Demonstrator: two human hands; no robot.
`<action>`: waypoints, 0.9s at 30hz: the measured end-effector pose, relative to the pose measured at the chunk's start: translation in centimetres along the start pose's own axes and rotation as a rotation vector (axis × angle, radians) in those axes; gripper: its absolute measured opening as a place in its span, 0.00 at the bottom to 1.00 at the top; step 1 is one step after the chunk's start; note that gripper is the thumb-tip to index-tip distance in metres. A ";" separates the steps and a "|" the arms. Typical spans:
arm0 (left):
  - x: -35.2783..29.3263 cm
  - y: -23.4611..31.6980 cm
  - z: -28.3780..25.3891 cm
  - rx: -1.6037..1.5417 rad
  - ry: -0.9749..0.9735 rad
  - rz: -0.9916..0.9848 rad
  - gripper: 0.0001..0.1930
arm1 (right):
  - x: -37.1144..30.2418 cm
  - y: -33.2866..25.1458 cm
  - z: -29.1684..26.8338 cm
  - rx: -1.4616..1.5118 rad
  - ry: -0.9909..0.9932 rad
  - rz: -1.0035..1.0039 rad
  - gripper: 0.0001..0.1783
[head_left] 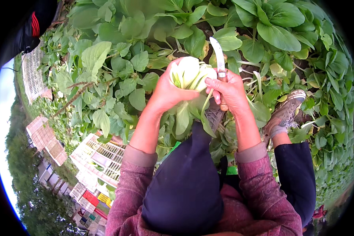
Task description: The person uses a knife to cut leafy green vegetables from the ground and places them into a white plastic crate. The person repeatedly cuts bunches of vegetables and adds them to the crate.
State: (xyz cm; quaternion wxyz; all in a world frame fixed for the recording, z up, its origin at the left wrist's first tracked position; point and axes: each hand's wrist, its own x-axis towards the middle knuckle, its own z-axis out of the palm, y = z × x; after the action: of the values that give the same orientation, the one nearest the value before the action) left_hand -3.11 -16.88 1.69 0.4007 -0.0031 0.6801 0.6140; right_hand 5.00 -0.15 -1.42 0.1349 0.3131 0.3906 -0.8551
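My left hand point(164, 88) is wrapped round a head of bok choy point(189, 70), its pale stalk base turned up and its green leaves hanging below. In my right hand point(235, 89) is a small knife point(218, 53) with a curved blade pointing up and away and a wooden handle. The right thumb lies against the side of the bok choy. A loose-looking leaf stalk point(207, 105) hangs beneath the right fingers; whether it is still joined to the head I cannot tell.
Leafy bok choy plants point(279, 37) grow densely all round. My shoe point(285, 110) stands among them at right. At left are a white plastic crate point(77, 154) with some greens in it and more crates point(32, 72) farther off. A person in dark clothing point(27, 33) is at upper left.
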 end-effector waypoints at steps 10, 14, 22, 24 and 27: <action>2.8 3.8 -5.2 0.152 -0.154 -0.120 0.43 | 0.9 0.4 -3.0 -0.082 0.214 -0.138 0.17; 5.6 6.7 -1.9 0.066 -0.292 -0.110 0.44 | 0.7 -2.3 -5.4 -0.405 0.328 -0.103 0.19; 13.3 9.8 -2.0 0.340 -0.043 0.061 0.53 | 0.6 -3.6 -2.3 -0.575 0.236 -0.218 0.20; 14.2 8.3 -4.7 0.527 0.052 0.076 0.55 | 1.4 -2.8 -1.7 -0.543 0.186 -0.244 0.20; 13.3 6.8 -7.5 0.509 0.086 0.034 0.51 | 3.3 -1.9 -0.7 -0.604 0.121 -0.223 0.19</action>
State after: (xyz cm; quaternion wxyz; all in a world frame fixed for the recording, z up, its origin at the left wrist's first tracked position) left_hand -19.58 -15.02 -0.48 0.3491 0.0831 0.8290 0.4289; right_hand 1.82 1.73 -2.78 0.1036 0.2646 0.6659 -0.6898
